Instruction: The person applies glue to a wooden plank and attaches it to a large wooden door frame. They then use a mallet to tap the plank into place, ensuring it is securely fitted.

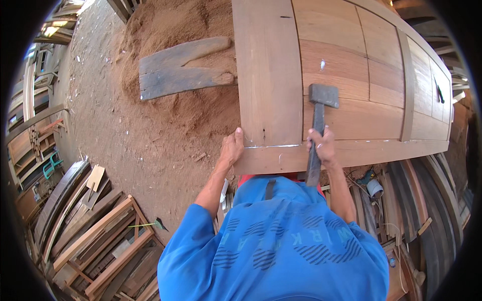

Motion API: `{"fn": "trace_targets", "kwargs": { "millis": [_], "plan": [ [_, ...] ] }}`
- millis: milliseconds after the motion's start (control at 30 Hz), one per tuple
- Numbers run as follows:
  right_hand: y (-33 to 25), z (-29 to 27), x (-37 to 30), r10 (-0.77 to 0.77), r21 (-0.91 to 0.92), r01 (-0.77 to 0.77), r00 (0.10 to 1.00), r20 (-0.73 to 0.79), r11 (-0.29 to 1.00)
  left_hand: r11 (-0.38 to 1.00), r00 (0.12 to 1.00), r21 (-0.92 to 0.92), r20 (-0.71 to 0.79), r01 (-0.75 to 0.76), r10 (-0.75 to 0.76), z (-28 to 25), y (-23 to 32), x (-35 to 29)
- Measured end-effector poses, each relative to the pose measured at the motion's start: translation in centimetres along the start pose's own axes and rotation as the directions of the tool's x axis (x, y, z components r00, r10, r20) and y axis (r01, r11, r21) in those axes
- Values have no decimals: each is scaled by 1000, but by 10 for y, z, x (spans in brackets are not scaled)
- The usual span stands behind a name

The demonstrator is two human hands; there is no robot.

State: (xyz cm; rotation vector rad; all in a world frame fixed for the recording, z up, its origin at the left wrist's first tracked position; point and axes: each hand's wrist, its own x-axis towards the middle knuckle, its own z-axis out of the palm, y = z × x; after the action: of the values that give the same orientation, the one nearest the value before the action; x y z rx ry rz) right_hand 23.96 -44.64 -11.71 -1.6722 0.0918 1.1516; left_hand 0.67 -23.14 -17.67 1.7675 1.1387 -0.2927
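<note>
Blue shirt [271, 246] nearest; beyond, hammer [318, 119] clenched in right hand [325, 145] over panelled wooden door [334, 75]; left hand [231, 149] against door's near-left corner, partly hidden, grip uncertain.

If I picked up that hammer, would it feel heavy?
The hammer is probably heavy for its size: its grey head looks like metal. It may tip head-first, with that bulk at one end. It's likely stiff, since its handle looks straight in the right hand.

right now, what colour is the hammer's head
Dark grey: the hammer's head shows best in the head camera view.
</note>
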Motion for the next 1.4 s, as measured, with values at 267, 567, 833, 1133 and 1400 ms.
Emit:
{"fn": "trace_targets", "kwargs": {
  "millis": [267, 567, 833, 1133, 1400],
  "plan": [
    [16, -5, -12, -1, 79, 8, 996, -92, 997, 982, 1000, -188, -6, -11, 10, 10, -27, 10],
    [10, -3, -18, 6, -9, -6, 1000, 31, 1000, 960, 998, -275, 51, 51, -38, 5, -19, 7],
    [30, 9, -16, -2, 56, 3, 1000, -27, 998, 971, 995, -233, 94, 44, -23, 11, -36, 17],
    [22, 2, -22, 9, 110, 2, 995, -97, 994, 946, 1000, -324, -2, 21, -23, 10, -18, 7],
    [10, 2, -28, 10, 5, -11, 999, 49, 1000, 960, 1000, -280, 4, 8, -8, 14, -38, 16]
  ]
}}
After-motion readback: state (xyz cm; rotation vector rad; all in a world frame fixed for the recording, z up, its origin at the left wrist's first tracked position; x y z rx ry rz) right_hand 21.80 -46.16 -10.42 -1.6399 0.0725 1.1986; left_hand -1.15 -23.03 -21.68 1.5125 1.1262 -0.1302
